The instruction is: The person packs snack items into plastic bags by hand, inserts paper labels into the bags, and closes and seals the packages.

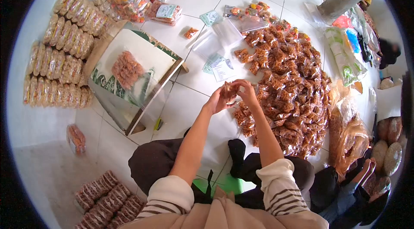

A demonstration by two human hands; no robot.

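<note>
My left hand [216, 102] and my right hand [246, 91] meet in front of me above the tiled floor. Between them is a small clear packet of brown snack [228, 92], with the fingers of both hands closed around it. Just right of my hands spreads a large heap of similar snack packets [293, 91]. Beyond my fingertips lie a printed label sheet [223, 69] and clear plastic bags [218, 39]. On a low table [159, 52] to the left rests a larger clear bag filled with snack packets [127, 70].
Long packs of snacks [64, 47] are stacked along the left wall. Filled labelled bags [168, 12] lie at the back left. A yellow cutter [158, 123] is near the table's leg. A big plastic sack [347, 132] stands right; another person's hands [366, 170] show at lower right.
</note>
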